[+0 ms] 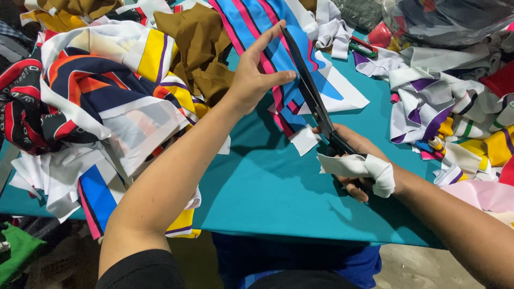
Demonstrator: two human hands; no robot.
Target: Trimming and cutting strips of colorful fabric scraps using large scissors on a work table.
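The right hand has its fingers clamped through the handles of a pair of black scissors, with a strip of white cloth wound around the fingers at the grip. The long blades point up and away from the person and stand open over a blue fabric piece with pink and white stripes, which lies on the teal table near its far middle. The left hand lies flat on that striped piece just left of the blades, fingers apart and stretched out, thumb tip touching the blade's edge (or very nearly so). To the left sits a heap of printed offcuts in navy, orange, yellow and white, with a crumpled brown cloth behind it. To the right lies another pile of white, purple and yellow scraps.
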